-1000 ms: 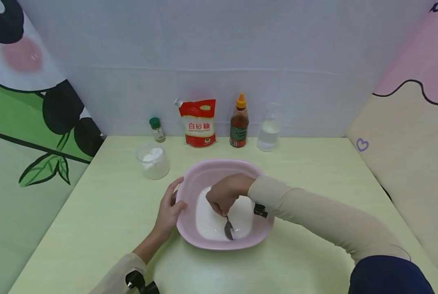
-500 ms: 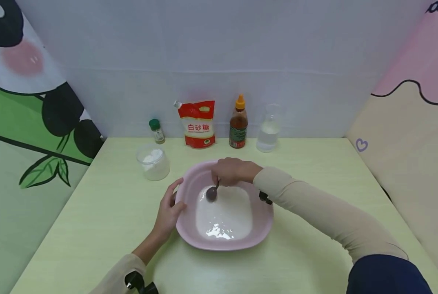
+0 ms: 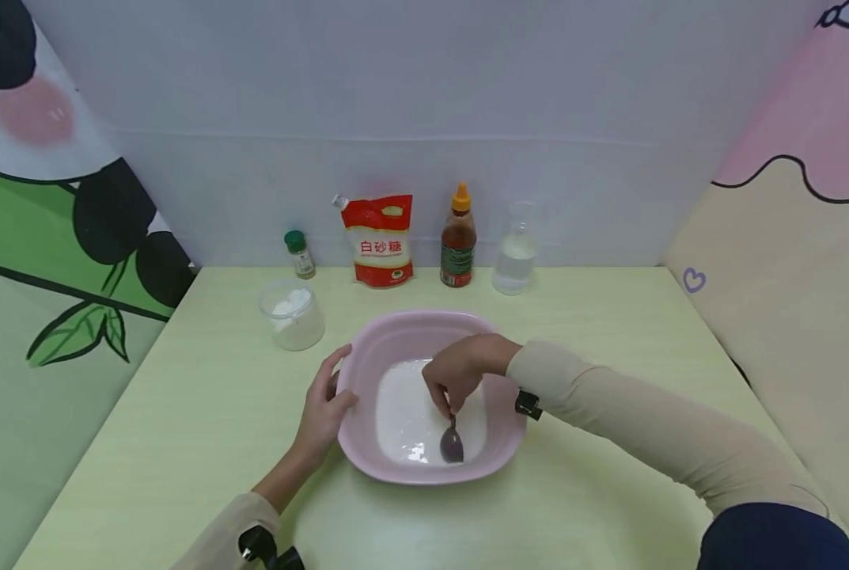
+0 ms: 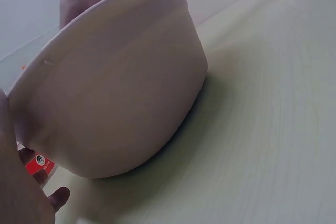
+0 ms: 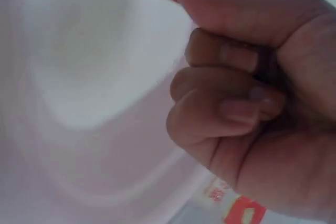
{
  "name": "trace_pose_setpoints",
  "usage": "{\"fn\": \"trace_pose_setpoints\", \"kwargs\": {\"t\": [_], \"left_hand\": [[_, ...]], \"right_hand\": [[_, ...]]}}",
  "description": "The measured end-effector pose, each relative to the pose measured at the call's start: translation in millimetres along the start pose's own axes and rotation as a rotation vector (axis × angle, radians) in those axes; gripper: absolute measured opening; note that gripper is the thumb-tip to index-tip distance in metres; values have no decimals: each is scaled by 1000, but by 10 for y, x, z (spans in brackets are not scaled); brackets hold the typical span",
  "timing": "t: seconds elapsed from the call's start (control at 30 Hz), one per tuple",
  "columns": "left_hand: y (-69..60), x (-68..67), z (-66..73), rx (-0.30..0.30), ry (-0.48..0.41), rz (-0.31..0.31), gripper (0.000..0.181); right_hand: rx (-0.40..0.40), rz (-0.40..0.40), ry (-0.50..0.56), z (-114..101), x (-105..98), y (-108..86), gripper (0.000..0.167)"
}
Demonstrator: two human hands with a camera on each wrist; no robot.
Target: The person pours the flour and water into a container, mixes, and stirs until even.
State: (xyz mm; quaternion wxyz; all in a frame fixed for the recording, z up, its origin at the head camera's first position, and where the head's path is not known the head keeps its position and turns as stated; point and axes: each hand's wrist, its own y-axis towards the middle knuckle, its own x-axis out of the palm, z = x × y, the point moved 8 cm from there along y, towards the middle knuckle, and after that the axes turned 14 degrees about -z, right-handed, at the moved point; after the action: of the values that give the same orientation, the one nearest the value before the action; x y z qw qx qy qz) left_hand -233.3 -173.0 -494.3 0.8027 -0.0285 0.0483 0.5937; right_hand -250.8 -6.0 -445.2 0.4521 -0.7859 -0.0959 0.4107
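A pink plastic basin (image 3: 361,448) stands on the table with a white liquid (image 3: 404,412) in its bottom. My left hand (image 3: 322,413) grips the basin's left rim, thumb on the near part and fingers along the outer wall. Over the liquid, my right hand (image 3: 464,370) pinches the handle of a dark metal spoon (image 3: 452,446). The spoon's bowl points down toward the near side, at the liquid. In the right wrist view, the other fingers (image 5: 210,108) are curled into the palm; only a short piece of the handle shows past the fingertips.
Behind the basin stand a green-capped shaker jar (image 3: 300,254), a red and white sugar pouch (image 3: 383,241), a sauce bottle with yellow cap (image 3: 458,237) and a clear bottle of liquid (image 3: 515,253). A clear jar with white contents (image 3: 293,315) sits at the basin's far left.
The spoon has circled in the liquid: from the near side to the far left, then back to the near side. My left hand has kept its grip on the basin's rim.
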Motion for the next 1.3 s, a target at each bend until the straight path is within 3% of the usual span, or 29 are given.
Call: {"fn": "trace_pose_setpoints", "kwargs": {"t": [0.1, 0.2, 0.3, 0.47, 0.6, 0.73, 0.8, 0.9, 1.0, 1.13, 1.23, 1.3], "left_hand": [[-14, -10, -15, 10, -1, 9, 75], [-18, -11, -24, 18, 3, 9, 75], [-20, -16, -20, 25, 13, 5, 75], [0, 1, -20, 25, 6, 5, 76], [11, 5, -22, 8, 2, 9, 76], [1, -2, -16, -6, 3, 14, 75], [-8, -5, -9, -4, 2, 15, 75], [-18, -11, -7, -4, -5, 16, 74], [-23, -19, -7, -2, -7, 19, 75], [-14, -15, -3, 14, 3, 15, 75], [-11, -11, -5, 23, 2, 15, 76], [-12, -13, -11, 22, 1, 18, 76]], "right_hand": [[-88, 83, 5, -174, -94, 138, 16], [-85, 178, -42, -235, -233, 236, 18], [10, 259, -140, -188, -388, 253, 19], [228, 378, -107, 144, -524, 94, 11], [330, 367, -90, 368, -469, -95, 13], [394, 237, -103, 445, -304, -235, 15], [361, 149, -116, 411, -187, -233, 17], [233, 31, -79, 274, -18, -166, 14], [71, 8, -29, 77, 36, -53, 13], [-26, 100, -21, -93, -94, 69, 14], [-8, 200, -59, -88, -260, 106, 16], [48, 262, -66, 4, -356, 92, 17]]}}
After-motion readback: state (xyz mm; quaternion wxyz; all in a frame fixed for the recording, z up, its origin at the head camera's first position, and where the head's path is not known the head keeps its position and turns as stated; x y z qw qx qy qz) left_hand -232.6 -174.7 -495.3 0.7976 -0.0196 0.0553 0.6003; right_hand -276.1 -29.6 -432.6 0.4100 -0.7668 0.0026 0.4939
